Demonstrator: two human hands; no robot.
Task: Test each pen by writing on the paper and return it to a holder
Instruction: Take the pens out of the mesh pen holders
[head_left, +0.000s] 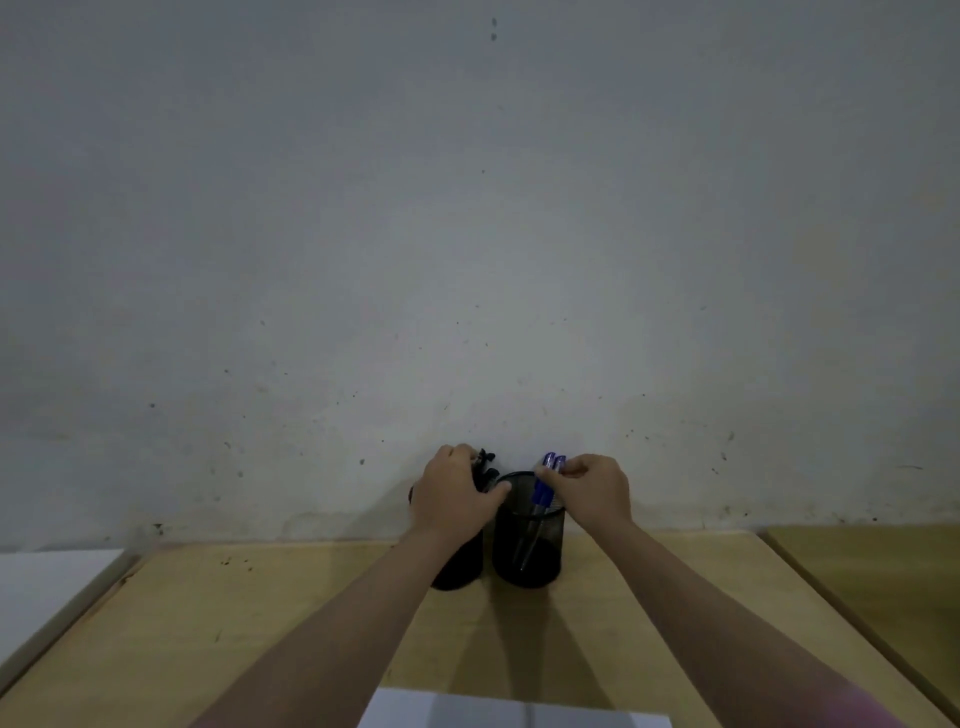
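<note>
Two black mesh holders stand side by side at the table's far edge against the wall. The right holder (527, 551) holds two blue-capped pens (543, 491). My right hand (595, 488) pinches the top of those blue pens with fingertips. The left holder (457, 569) is mostly hidden behind my left hand (452, 493), which curls over its top, where several black-capped pens (488, 465) stick up; the thumb touches the right holder's rim. White paper (514, 709) lies at the near edge of the table.
The wooden table (260, 623) runs up to a grey, speckled wall (467, 260). A white surface (47, 582) lies off the left side and another wooden top (883, 571) off the right.
</note>
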